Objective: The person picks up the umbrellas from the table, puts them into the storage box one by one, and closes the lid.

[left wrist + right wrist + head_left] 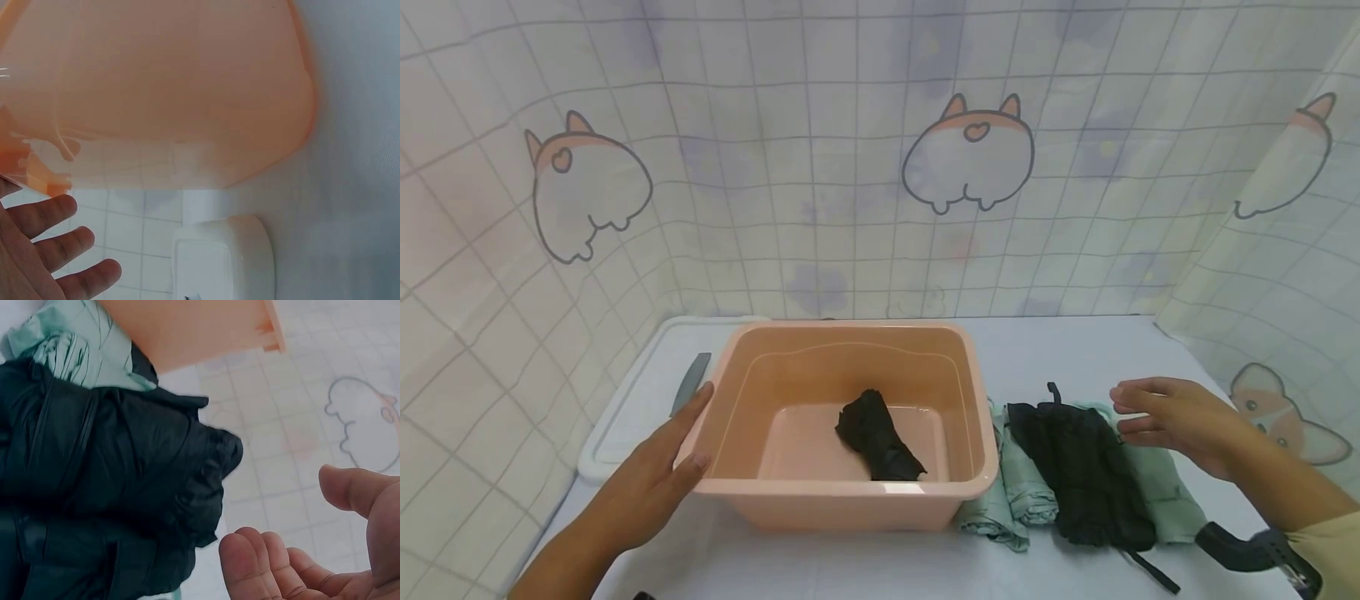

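Observation:
A peach-coloured plastic basin stands in the middle of the white table. Inside it lies a rolled black cloth bundle. My left hand rests at the basin's left rim, its fingers fairly straight; in the left wrist view several fingertips are spread beside the basin wall. To the basin's right, a larger black fabric bundle with straps lies on light green rolled cloths. My right hand hovers just right of that black bundle, holding nothing, its thumb apart from the fingers in the right wrist view.
Behind my left hand lies a white, rounded-corner tray or board with a grey blade-like thing on it. A white checked curtain with cartoon prints encloses the back and sides. The white tabletop extends in front of the basin.

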The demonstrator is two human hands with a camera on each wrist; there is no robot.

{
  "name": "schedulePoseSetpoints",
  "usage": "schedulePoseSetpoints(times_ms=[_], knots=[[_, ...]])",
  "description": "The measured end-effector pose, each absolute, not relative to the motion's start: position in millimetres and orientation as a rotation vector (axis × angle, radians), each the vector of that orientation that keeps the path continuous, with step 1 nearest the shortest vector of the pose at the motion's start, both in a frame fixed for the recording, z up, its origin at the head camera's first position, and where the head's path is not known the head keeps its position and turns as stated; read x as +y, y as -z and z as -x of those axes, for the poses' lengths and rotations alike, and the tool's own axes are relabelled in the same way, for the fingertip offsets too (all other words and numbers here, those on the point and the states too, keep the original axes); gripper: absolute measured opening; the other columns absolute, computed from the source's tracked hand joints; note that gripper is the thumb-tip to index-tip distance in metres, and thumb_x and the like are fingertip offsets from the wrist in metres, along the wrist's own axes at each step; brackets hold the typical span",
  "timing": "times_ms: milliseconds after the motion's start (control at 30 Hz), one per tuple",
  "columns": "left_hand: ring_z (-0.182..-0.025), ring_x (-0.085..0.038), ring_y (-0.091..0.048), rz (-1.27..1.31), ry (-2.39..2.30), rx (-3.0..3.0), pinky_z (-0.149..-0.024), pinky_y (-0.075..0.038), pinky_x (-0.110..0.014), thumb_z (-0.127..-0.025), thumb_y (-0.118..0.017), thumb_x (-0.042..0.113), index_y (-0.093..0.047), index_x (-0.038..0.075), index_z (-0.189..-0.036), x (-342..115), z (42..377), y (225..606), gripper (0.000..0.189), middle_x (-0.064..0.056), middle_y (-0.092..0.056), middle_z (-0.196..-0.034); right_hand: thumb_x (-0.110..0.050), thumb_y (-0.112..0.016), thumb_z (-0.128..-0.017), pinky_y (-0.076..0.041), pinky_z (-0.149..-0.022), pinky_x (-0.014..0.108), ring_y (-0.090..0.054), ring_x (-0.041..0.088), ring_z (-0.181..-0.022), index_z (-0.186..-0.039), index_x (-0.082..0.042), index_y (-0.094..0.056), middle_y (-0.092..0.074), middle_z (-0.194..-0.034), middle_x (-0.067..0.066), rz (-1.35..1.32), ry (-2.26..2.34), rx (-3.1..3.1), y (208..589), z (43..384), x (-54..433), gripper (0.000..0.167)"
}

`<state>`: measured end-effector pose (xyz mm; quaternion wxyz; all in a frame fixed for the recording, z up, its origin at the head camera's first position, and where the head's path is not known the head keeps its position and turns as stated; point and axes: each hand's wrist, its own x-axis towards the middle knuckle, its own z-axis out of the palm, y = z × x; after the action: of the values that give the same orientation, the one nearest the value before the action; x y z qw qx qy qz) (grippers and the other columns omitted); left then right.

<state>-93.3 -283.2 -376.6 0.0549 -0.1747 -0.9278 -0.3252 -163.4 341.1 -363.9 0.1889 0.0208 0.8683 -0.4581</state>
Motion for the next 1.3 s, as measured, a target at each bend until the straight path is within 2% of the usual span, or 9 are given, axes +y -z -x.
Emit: schedulePoseSetpoints(times_ms=[333,967,1100,1300], knots=[[-0.148,-0.051,-0.023,0.559,1.018,-2.807,-0.104,-0.025,-0.079,-0.109,-0.045,0.032,-0.011,0.031,-0.166,-284.4,95.5,380.8,0.067,-0.003,-0.016,-0.17,-0.045,-0.044,-0.11,-0.057,-0.091,0.04,-0.061,0.041,-0.122,-0.152,0.017,-0.025,-0.036,-0.151,0.04,-0.048,1.298,2.401,366.2,160.1,364.1,0.077],[-0.147,-0.051,-0.025,0.547,1.022,-2.811,-0.103,-0.026,-0.079,-0.109,-0.046,0.032,-0.011,0.031,-0.166,-283.2,93.5,377.7,0.067,-0.004,-0.018,-0.169,-0.038,-0.043,-0.111,-0.057,-0.091,0.045,-0.059,0.047,-0.122,-0.148,0.023,-0.021,-0.031,-0.15,0.045,-0.128,1.243,2.396,380.2,155.3,398.8,0.074],[-0.147,-0.051,-0.025,0.544,1.011,-2.81,-0.104,-0.026,-0.079,-0.109,-0.046,0.033,-0.011,0.031,-0.166,-283.3,93.6,378.0,0.067,-0.004,-0.019,-0.169,-0.041,-0.047,-0.109,-0.056,-0.092,0.048,-0.06,0.048,-0.12,-0.148,0.023,-0.022,-0.033,-0.148,0.046,-0.153,1.193,2.381,384.8,156.0,403.6,0.079],[-0.147,-0.051,-0.025,0.548,1.009,-2.805,-0.104,-0.027,-0.078,-0.109,-0.046,0.033,-0.012,0.031,-0.166,-283.8,94.2,379.1,0.067,-0.003,-0.019,-0.169,-0.045,-0.057,-0.104,-0.057,-0.089,0.049,-0.064,0.043,-0.112,-0.145,0.022,-0.029,-0.046,-0.14,0.042,-0.227,1.133,2.367,391.5,156.7,410.3,0.083]])
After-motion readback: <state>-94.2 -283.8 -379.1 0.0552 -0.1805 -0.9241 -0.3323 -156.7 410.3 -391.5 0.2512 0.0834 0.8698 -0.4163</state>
